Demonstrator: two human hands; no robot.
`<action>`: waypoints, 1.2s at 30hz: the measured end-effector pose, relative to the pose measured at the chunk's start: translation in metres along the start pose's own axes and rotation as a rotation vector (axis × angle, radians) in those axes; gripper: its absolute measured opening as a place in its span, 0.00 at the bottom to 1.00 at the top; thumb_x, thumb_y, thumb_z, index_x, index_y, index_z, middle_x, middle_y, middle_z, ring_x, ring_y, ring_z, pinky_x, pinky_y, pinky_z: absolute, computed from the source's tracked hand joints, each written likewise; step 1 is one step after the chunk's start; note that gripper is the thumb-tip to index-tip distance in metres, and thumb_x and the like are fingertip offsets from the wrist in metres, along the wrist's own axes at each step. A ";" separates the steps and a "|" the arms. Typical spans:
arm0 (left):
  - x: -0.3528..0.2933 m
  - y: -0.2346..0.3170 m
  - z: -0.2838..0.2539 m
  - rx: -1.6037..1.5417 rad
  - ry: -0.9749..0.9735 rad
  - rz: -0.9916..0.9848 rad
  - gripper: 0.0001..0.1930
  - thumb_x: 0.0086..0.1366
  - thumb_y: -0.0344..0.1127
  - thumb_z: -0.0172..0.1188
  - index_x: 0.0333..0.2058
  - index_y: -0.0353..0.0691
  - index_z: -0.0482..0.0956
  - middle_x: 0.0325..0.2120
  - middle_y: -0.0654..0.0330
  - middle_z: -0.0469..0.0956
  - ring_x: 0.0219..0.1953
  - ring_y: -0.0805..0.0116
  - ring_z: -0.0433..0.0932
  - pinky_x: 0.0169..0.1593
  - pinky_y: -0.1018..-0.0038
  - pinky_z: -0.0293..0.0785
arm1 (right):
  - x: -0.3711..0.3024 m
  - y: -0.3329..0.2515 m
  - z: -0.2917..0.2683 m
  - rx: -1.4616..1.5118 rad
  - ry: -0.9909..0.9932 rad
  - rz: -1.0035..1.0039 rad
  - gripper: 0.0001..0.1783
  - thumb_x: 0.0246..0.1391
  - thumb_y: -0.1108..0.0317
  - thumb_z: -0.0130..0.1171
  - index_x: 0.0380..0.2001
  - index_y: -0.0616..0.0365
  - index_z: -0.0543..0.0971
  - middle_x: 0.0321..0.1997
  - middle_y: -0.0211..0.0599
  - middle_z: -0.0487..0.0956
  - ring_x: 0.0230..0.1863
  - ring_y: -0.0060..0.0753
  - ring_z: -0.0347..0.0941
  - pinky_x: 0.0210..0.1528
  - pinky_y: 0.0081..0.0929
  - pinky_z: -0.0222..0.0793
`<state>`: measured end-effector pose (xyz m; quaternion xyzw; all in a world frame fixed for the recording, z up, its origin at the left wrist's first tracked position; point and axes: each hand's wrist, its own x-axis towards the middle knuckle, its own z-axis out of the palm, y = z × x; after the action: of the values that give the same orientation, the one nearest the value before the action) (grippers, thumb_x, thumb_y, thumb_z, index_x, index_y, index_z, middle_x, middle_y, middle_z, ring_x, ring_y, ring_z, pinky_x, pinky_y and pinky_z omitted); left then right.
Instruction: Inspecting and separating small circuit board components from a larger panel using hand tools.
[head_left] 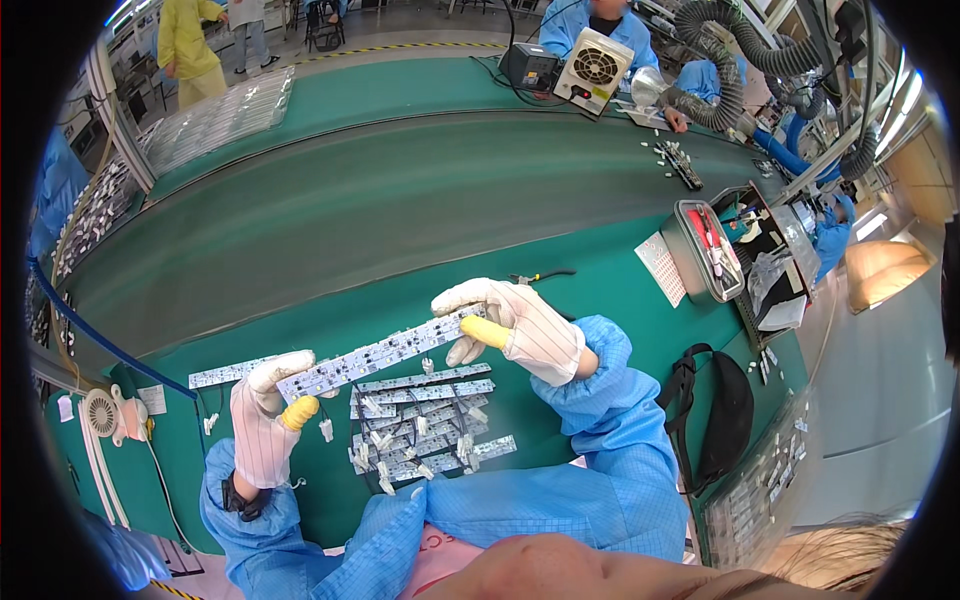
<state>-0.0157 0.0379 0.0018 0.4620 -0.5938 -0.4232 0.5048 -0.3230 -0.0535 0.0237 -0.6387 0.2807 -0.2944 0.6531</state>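
Note:
Between my two gloved hands I hold a long white circuit board strip (380, 354) up off the green mat, tilted so its right end is higher. My left hand (270, 410) pinches the left end, a yellow cover on its thumb. At the other end my right hand (510, 325) grips the strip, also with a yellow-covered thumb. White connectors on short wires dangle below it. Under and in front of the strip lies a stack of similar circuit boards (430, 415) with wires and white connectors. Another board (228, 373) lies flat beyond my left hand.
Pliers (545, 276) lie beyond my right hand. A metal tin with tools (708, 250) and a black pouch (722, 405) are at the right. A small fan (103, 412) stands left. Beyond runs a dark conveyor belt (400, 190); a person (640, 40) sits behind a blower (596, 68).

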 end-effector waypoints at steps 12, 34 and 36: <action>-0.001 0.001 -0.001 0.017 0.019 -0.008 0.29 0.54 0.47 0.69 0.47 0.31 0.73 0.33 0.55 0.79 0.36 0.68 0.79 0.42 0.75 0.74 | 0.001 0.000 0.001 0.044 -0.002 0.003 0.18 0.62 0.67 0.51 0.53 0.62 0.69 0.46 0.42 0.73 0.41 0.31 0.79 0.45 0.25 0.75; -0.003 0.000 -0.004 0.020 -0.014 -0.037 0.25 0.55 0.42 0.68 0.46 0.31 0.74 0.39 0.55 0.76 0.41 0.67 0.78 0.47 0.74 0.72 | 0.001 0.008 -0.003 0.070 -0.032 -0.036 0.18 0.62 0.66 0.51 0.52 0.62 0.69 0.47 0.42 0.73 0.40 0.31 0.78 0.44 0.25 0.76; -0.002 -0.001 -0.004 0.028 -0.015 -0.038 0.25 0.55 0.42 0.68 0.46 0.31 0.74 0.40 0.55 0.76 0.41 0.67 0.78 0.47 0.74 0.72 | 0.001 0.007 -0.003 0.050 -0.020 -0.024 0.18 0.62 0.65 0.52 0.52 0.62 0.69 0.47 0.42 0.73 0.40 0.31 0.78 0.44 0.25 0.76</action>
<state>-0.0109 0.0397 0.0007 0.4771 -0.5945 -0.4278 0.4857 -0.3246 -0.0557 0.0168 -0.6285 0.2590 -0.3027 0.6680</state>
